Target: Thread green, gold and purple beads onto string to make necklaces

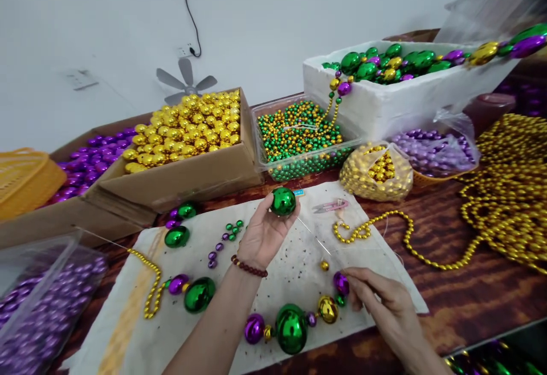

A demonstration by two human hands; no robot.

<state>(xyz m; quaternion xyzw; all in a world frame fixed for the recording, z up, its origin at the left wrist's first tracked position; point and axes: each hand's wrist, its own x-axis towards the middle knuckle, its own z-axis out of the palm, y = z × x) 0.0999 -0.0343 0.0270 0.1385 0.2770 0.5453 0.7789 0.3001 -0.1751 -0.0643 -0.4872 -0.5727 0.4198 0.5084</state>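
Note:
My left hand, with a beaded bracelet at the wrist, grips a shiny green ball above the white cloth. A thin needle slants down from beside that ball. Lower right, my right hand pinches at a purple ball, the end of a strand with a gold ball, a large green ball and another purple ball. A small gold bead lies near the needle. Further left are a large green ball and a gold bead string.
Behind the cloth stand a cardboard box of gold balls, a clear bin of small beads and a white foam box. Pink snips lie on the cloth. Gold bead strands are heaped at right.

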